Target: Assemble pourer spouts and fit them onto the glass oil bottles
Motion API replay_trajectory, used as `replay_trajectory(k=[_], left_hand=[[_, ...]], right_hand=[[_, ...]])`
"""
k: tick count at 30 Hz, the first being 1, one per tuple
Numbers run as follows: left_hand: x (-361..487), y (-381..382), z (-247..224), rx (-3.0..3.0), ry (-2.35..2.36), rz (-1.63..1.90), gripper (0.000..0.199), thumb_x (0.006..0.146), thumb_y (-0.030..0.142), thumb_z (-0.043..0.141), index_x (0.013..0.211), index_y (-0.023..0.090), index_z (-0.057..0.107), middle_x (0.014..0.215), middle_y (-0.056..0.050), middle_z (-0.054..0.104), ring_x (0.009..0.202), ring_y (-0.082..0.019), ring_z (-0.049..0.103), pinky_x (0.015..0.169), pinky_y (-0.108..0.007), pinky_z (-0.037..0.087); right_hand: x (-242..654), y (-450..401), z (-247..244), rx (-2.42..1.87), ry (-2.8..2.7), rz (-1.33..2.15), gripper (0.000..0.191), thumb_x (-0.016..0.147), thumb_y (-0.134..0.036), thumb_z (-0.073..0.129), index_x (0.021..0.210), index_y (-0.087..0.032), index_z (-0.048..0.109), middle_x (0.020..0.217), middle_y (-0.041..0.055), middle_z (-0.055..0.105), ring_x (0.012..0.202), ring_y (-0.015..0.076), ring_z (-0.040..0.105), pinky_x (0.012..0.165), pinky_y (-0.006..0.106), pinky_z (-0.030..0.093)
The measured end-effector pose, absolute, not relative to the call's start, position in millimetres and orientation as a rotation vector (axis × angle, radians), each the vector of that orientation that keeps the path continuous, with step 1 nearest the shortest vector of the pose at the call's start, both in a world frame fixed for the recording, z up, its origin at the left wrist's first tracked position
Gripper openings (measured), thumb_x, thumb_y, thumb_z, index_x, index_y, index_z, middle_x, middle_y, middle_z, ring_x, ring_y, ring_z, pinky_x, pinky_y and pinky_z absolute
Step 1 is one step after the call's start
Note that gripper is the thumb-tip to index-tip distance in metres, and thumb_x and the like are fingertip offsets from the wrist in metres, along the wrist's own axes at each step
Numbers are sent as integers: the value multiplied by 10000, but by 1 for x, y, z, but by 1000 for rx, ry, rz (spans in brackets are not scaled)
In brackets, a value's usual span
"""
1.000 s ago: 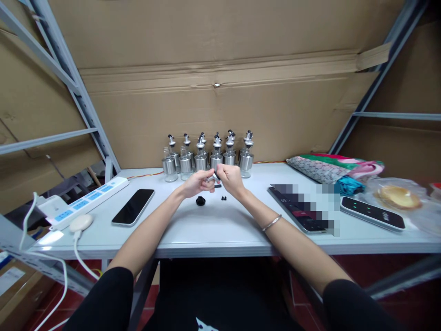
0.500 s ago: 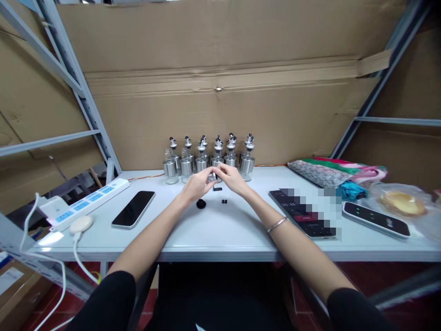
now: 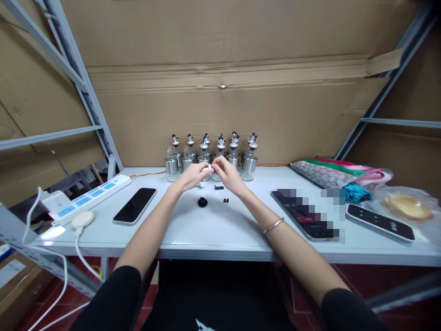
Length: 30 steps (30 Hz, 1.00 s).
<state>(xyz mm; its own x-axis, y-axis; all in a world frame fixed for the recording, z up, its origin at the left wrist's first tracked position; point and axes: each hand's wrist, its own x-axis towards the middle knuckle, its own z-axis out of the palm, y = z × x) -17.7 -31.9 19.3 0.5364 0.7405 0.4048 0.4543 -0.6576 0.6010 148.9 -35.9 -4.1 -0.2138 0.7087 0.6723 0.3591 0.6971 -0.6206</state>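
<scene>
Over the middle of the white table, my left hand (image 3: pixel 193 176) pinches a small silver-white part (image 3: pixel 208 166), mostly covered by fingers. Fingertips of my right hand (image 3: pixel 227 174) are closed against its right side; what they grip there is too small to make out. Just under the left fingers a whitish piece (image 3: pixel 200 185) shows. Nearer me lie a round black stopper (image 3: pixel 202 202), a small black strip (image 3: pixel 218 187) and tiny black pieces (image 3: pixel 226 200). Behind the hands stand glass bottles with steel sleeves (image 3: pixel 249 163), most topped by pourer spouts (image 3: pixel 253 140).
To the left are a phone (image 3: pixel 135 206), a power strip (image 3: pixel 91 198) and a round white charger (image 3: pixel 83 219). On the right lie a large phone (image 3: pixel 298 214), a black-and-white device (image 3: pixel 379 223), folded cloth (image 3: pixel 344 172) and bagged food (image 3: pixel 408 206). Cardboard (image 3: pixel 220 115) rises behind.
My hands have drawn slightly apart at the fingertips, and my left hand has shifted left. The silver-white part now shows between them. The camera view has moved slightly.
</scene>
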Motion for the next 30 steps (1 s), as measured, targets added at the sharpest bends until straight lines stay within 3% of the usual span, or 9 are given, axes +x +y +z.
replay_trajectory(k=[3, 7, 11, 15, 21, 24, 27, 30], left_hand=[[-21, -29, 21, 2267, 936, 951, 425, 858, 499, 387, 601, 166, 447, 542, 28, 475, 552, -116, 455, 589, -253, 349], [-23, -22, 15, 2012, 802, 822, 409, 818, 509, 429, 606, 161, 456, 540, 21, 474, 518, -120, 479, 615, -285, 389], [-25, -17, 11, 1682, 691, 703, 364, 783, 501, 504, 709, 144, 512, 508, 38, 425, 468, -118, 451, 564, -294, 387], [-30, -20, 16, 1494, 655, 657, 313, 793, 461, 519, 743, 152, 527, 549, 8, 479, 453, -112, 431, 516, -281, 367], [-40, -18, 20, 1510, 618, 436, 461, 866, 511, 323, 662, 168, 553, 448, 53, 358, 378, -90, 332, 665, -348, 452], [-43, -15, 17, 1562, 612, 502, 409, 845, 489, 371, 703, 154, 558, 504, 33, 461, 422, -90, 411, 678, -332, 449], [-40, -14, 12, 1650, 682, 625, 242, 752, 390, 562, 756, 151, 526, 655, -2, 583, 535, -99, 524, 643, -291, 430], [-36, -16, 10, 1771, 801, 671, 241, 692, 314, 647, 819, 148, 527, 683, 9, 594, 578, -99, 561, 642, -273, 427]], right_hand=[[146, -41, -1, -771, -1834, 329, 109, 857, -313, 444, 888, -210, 463, 811, 20, 580, 759, 148, 557, 738, 280, 438], [147, -40, -7, -731, -1888, 284, 140, 855, -269, 474, 981, -214, 503, 944, 53, 633, 900, 177, 607, 822, 310, 467], [150, -37, -12, -693, -1945, 171, 189, 869, -246, 482, 1048, -218, 534, 1011, 61, 642, 937, 182, 607, 849, 327, 479], [150, -41, -12, -679, -1950, 63, 215, 877, -269, 493, 1078, -226, 556, 1027, 71, 650, 914, 198, 610, 840, 349, 488], [143, -54, -8, -602, -1921, -53, 220, 886, -329, 497, 1077, -241, 561, 1027, 83, 649, 922, 218, 603, 851, 380, 480], [142, -54, -7, -550, -1952, -62, 182, 894, -255, 456, 1037, -235, 567, 1025, 88, 636, 987, 216, 583, 883, 388, 465], [145, -48, -8, -624, -1903, 25, 195, 846, -266, 513, 1021, -199, 564, 1088, 117, 592, 1016, 220, 569, 825, 365, 490], [150, -40, -12, -882, -1862, 280, 219, 801, -353, 567, 933, -178, 570, 879, 76, 638, 776, 187, 616, 663, 313, 504]])
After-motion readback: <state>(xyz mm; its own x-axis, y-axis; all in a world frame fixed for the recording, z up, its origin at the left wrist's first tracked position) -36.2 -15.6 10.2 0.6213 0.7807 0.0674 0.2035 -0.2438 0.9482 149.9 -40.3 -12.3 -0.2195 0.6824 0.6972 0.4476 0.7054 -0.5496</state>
